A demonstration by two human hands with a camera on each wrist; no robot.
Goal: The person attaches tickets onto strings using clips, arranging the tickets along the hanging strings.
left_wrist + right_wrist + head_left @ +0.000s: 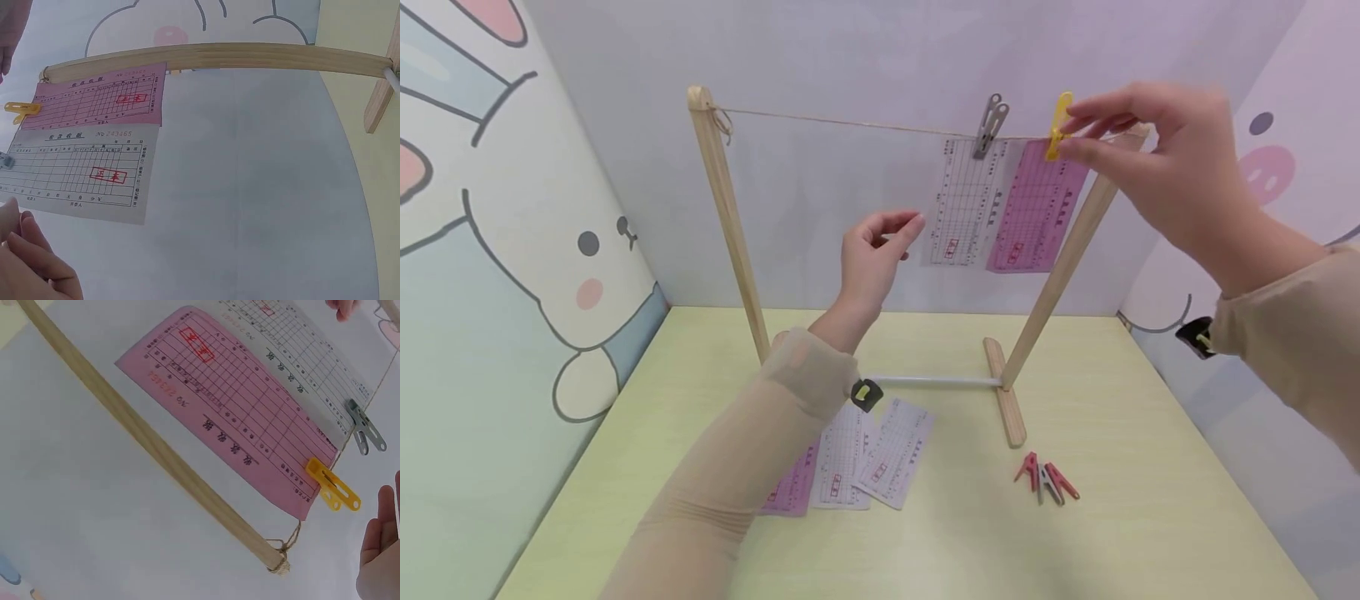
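A string (850, 123) runs across the top of a wooden rack (730, 225). A white slip (962, 204) hangs from it under a grey clip (990, 125). Beside it a pink slip (1037, 208) hangs under a yellow clip (1058, 125). My right hand (1067, 137) hovers at the yellow clip. In the right wrist view its fingers (378, 562) are straight and apart from the yellow clip (333, 485). My left hand (898, 233) is raised just left of the white slip, loosely curled and holding nothing.
Three more slips (865, 458), one of them pink, lie on the yellow-green table (1150, 517) under my left forearm. Red and grey clips (1047, 479) lie near the rack's right foot (1006, 404). Cartoon-printed walls close in the left, back and right sides.
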